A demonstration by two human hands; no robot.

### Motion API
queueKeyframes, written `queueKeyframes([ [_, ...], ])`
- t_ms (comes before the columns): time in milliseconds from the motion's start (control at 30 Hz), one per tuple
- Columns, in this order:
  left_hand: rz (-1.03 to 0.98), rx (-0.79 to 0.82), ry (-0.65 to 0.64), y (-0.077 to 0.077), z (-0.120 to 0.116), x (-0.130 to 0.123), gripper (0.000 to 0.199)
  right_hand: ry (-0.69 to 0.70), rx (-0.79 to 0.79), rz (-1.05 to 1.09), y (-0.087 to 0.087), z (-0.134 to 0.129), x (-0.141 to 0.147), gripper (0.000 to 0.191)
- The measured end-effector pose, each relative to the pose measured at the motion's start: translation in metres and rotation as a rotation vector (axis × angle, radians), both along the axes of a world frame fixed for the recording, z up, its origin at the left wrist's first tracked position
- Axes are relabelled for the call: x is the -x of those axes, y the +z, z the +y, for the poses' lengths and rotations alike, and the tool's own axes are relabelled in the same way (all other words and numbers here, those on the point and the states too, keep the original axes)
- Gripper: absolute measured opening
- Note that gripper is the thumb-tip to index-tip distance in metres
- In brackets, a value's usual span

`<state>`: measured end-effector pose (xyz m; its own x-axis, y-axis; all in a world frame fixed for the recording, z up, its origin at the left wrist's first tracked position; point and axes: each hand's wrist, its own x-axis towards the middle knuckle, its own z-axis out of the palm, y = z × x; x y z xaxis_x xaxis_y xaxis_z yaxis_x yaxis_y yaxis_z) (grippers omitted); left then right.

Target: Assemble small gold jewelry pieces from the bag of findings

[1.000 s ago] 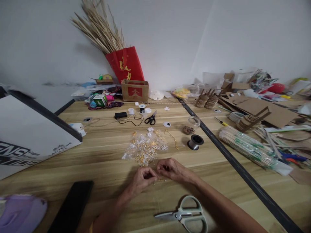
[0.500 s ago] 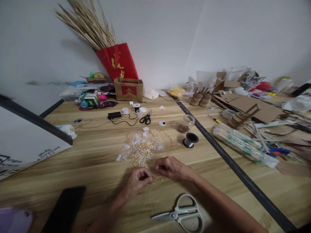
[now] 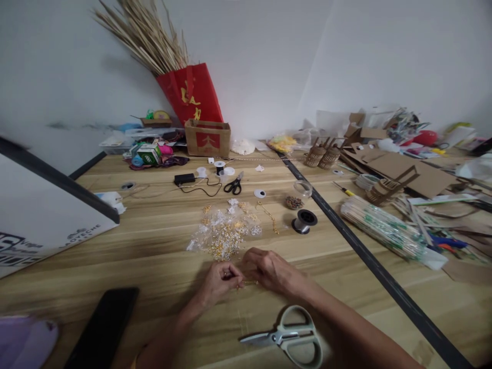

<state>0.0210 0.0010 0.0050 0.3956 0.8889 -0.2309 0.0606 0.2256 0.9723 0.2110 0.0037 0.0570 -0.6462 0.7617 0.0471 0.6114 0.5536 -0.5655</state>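
Observation:
My left hand (image 3: 221, 282) is closed in a pinch on one end of a thin gold chain (image 3: 251, 282) with small ornaments, just above the wooden table. My right hand (image 3: 271, 271) comes in from the right, its fingers bent together close to the left fingertips; what they hold is hidden. Part of the chain shows beneath the right hand. Just beyond both hands lies a pile of gold and silver beads and charms (image 3: 226, 238) with clear plastic bags. Pale-handled scissors (image 3: 294, 335) rest on the table in front of my right forearm.
A wire spool (image 3: 304, 221), a tub of brown beads (image 3: 294, 202), another gold chain (image 3: 269, 218) and black scissors (image 3: 233, 184) lie beyond the pile. At left are a black phone (image 3: 103, 328) and a white box (image 3: 49, 220). Wrapped sticks (image 3: 388, 230) lie right.
My right hand has come closer to my left fingertips and lowered slightly, covering more of the chain. My left hand keeps its pinch. The view has shifted a little.

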Motion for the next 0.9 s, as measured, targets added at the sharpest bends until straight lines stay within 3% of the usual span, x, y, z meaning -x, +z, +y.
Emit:
queueKeyframes([
  [133,0.010,0.012,-0.004,-0.002,0.000,0.001,0.024,0.004,-0.041,-0.096,0.002,-0.007,0.009,0.006],
  [300,-0.023,0.030,0.024,-0.006,0.000,0.000,0.025,0.044,-0.101,-0.212,0.007,-0.014,0.017,0.013],
  [533,-0.042,0.009,-0.003,-0.007,0.001,-0.002,0.023,0.067,-0.133,-0.290,-0.005,-0.017,0.020,0.025],
  [900,-0.027,-0.008,-0.046,-0.007,0.001,-0.001,0.024,0.018,-0.078,-0.317,0.001,-0.013,0.022,0.012],
])
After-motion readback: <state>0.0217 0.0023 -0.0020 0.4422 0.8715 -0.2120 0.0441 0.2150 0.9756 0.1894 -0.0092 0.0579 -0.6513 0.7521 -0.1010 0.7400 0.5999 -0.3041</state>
